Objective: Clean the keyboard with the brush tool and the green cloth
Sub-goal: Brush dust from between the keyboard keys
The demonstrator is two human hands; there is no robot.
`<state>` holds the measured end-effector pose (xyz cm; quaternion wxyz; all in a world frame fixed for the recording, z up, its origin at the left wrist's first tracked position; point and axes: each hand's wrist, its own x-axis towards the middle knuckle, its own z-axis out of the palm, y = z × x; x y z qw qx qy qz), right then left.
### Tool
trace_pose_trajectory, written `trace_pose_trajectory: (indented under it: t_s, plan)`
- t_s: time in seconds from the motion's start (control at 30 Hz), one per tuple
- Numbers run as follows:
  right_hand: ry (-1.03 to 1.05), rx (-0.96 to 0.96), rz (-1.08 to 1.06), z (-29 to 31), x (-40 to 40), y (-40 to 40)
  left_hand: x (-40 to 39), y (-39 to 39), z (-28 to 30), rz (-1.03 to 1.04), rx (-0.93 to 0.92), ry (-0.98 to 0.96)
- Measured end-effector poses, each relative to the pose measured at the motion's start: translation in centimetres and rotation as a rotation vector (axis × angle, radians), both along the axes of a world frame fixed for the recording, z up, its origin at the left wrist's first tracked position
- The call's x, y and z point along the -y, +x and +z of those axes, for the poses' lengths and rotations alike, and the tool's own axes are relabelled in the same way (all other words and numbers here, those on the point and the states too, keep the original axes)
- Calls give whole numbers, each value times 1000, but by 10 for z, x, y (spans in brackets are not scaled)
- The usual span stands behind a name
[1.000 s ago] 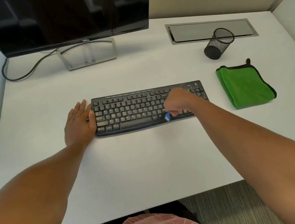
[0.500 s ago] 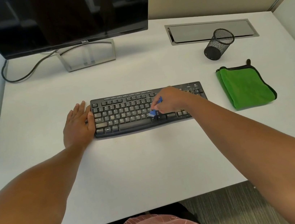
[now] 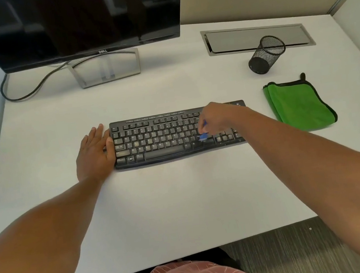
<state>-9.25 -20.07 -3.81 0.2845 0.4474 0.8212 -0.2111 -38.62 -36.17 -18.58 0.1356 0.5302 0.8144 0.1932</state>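
the keyboard [image 3: 165, 136] lies flat mid-bench, and the right hand [image 3: 214, 118] is curled round a small blue brush [image 3: 203, 135], its tip down on the keys toward the keyboard's right side. the left hand [image 3: 94, 151] lies flat with straight fingers on the bench [image 3: 161, 208], its thumb touching the keyboard's left edge. off to the right, apart from the keyboard, the folded green cloth [image 3: 299, 105] lies on the bench, with a black mesh cup [image 3: 266, 54] tipped behind it, and a dark monitor [image 3: 75, 21] stands at the back left.
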Motion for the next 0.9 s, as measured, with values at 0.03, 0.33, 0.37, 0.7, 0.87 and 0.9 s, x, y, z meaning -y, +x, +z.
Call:
trace_pose_trajectory:
  t_s: [0.03,0.33,0.37,0.7,0.87,0.9]
  plan:
    - [-32,-61,-17,2,4,-6,0,0,0,1,1,0]
    - [30,109,-33,-3,1,-8,0,0,-1,-2,-1,1]
    - [34,66,-86,1,0,-9,0,-1,-2,-4,-2,1]
    - [-91,96,-127,-7,9,6,-1,-1,-3,2,5,12]
    - [139,-57,-216,-5,-2,9,-1,-2,-4,-1,5,6]
    - [128,-25,-200,-7,-1,11,-1,-2,-4,-2,5,5]
